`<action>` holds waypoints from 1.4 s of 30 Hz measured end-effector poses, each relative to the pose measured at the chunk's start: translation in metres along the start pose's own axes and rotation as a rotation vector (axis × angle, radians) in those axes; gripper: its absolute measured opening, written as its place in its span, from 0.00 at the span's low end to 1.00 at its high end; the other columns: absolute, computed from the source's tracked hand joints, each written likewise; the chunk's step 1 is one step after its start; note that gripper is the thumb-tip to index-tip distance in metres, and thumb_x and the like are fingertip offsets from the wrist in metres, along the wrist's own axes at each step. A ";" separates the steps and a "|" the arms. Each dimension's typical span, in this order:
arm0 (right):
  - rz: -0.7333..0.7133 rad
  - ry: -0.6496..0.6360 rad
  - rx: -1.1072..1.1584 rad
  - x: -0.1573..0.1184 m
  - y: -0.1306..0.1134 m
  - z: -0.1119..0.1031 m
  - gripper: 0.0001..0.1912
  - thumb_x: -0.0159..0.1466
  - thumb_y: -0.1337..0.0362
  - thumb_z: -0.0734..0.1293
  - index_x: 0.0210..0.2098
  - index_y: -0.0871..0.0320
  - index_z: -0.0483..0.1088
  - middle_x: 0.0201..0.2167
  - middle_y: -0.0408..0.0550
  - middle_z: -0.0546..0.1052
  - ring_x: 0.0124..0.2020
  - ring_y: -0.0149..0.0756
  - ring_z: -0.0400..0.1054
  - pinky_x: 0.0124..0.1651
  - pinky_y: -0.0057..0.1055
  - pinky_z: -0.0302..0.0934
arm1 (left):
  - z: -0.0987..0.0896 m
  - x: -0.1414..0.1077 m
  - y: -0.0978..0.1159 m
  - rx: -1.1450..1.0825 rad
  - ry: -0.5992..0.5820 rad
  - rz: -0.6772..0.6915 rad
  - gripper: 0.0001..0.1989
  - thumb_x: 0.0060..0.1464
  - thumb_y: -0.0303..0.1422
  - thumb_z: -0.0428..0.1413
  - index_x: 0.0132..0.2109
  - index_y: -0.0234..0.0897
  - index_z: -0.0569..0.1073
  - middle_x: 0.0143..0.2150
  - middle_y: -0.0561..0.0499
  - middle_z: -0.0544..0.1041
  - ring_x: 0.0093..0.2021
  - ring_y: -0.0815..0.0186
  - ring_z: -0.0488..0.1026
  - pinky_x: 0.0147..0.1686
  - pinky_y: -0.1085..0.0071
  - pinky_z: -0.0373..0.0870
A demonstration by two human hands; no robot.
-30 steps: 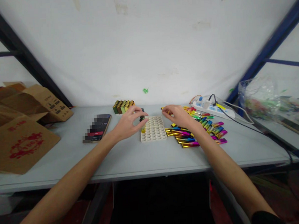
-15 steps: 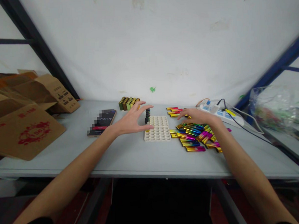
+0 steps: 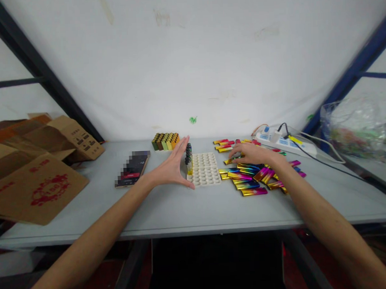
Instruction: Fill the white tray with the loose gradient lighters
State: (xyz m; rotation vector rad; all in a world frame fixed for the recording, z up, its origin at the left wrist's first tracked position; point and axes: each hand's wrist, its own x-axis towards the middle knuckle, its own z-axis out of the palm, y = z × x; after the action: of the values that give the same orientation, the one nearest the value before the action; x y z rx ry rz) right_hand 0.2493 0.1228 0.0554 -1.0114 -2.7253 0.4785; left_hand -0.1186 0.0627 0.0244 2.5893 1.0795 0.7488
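My left hand [image 3: 172, 166] is open, thumb and fingers spread wide around the left side of a white tray [image 3: 207, 183] with rows of round holes. Within that span stands a row of slim upright pieces [image 3: 189, 159] with dark tops and yellowish clear bodies, like lighter inserts, in the tray's left column. Whether the hand touches them I cannot tell. My right hand [image 3: 251, 153] is over the pile right of the tray, its fingers bent down and closed on a shiny gold case [image 3: 227, 162]. Beneath and beside it lie many shiny cases [image 3: 246, 185] in gold, pink and blue.
A block of green, brown and yellow lighter-like pieces [image 3: 165, 141] stands by the wall. A phone [image 3: 132, 168] lies to the left, near cardboard boxes [image 3: 44, 185]. At the right are a power strip [image 3: 285, 144] with cables and a clear plastic bag [image 3: 355, 131].
My left hand has spread wider, its thumb lower, beside the upright row. My right hand's fingertips have come down onto a gold case. The view has tilted slightly upward.
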 end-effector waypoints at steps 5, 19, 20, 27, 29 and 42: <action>-0.117 0.165 0.009 0.008 -0.028 0.012 0.21 0.68 0.52 0.69 0.56 0.55 0.76 0.57 0.55 0.76 0.58 0.47 0.70 0.63 0.46 0.62 | 0.006 -0.002 0.001 -0.008 -0.032 -0.005 0.83 0.32 0.60 0.72 0.76 0.40 0.24 0.78 0.31 0.31 0.77 0.37 0.33 0.73 0.42 0.41; 0.007 0.103 -0.107 0.001 0.022 0.004 0.14 0.67 0.60 0.68 0.48 0.57 0.80 0.48 0.54 0.82 0.48 0.46 0.76 0.55 0.41 0.67 | 0.005 0.022 -0.023 0.055 -0.005 -0.015 0.76 0.38 0.56 0.72 0.76 0.43 0.26 0.78 0.32 0.35 0.77 0.40 0.36 0.73 0.43 0.42; -0.001 0.065 -0.086 0.001 0.024 0.004 0.13 0.66 0.59 0.69 0.46 0.56 0.81 0.47 0.52 0.82 0.47 0.45 0.76 0.54 0.40 0.67 | 0.005 0.024 -0.025 0.057 -0.005 -0.020 0.76 0.38 0.56 0.72 0.76 0.43 0.27 0.78 0.33 0.35 0.77 0.41 0.36 0.73 0.43 0.42; 0.049 0.009 0.022 -0.001 0.015 0.001 0.11 0.60 0.61 0.73 0.42 0.54 0.82 0.44 0.49 0.83 0.45 0.45 0.76 0.48 0.37 0.68 | 0.003 0.028 -0.032 0.050 -0.009 -0.049 0.76 0.38 0.57 0.71 0.76 0.45 0.27 0.79 0.35 0.33 0.78 0.42 0.33 0.73 0.44 0.41; 0.096 0.018 0.005 -0.002 0.013 0.001 0.11 0.59 0.62 0.73 0.41 0.55 0.80 0.43 0.50 0.83 0.43 0.45 0.76 0.46 0.37 0.68 | 0.003 0.028 -0.033 0.033 -0.008 -0.060 0.77 0.36 0.57 0.72 0.77 0.44 0.28 0.78 0.34 0.33 0.78 0.41 0.33 0.73 0.43 0.41; -0.014 0.387 0.053 0.008 0.000 0.005 0.14 0.69 0.59 0.66 0.50 0.57 0.77 0.47 0.55 0.78 0.43 0.43 0.73 0.51 0.42 0.67 | 0.005 0.025 -0.031 -0.078 0.020 -0.086 0.75 0.36 0.56 0.73 0.77 0.43 0.35 0.78 0.34 0.39 0.77 0.40 0.40 0.72 0.43 0.48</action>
State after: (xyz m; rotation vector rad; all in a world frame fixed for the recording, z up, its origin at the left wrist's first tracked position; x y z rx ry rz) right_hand 0.2419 0.1271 0.0509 -0.9567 -2.3622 0.3117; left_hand -0.1190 0.1024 0.0173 2.4595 1.1357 0.7815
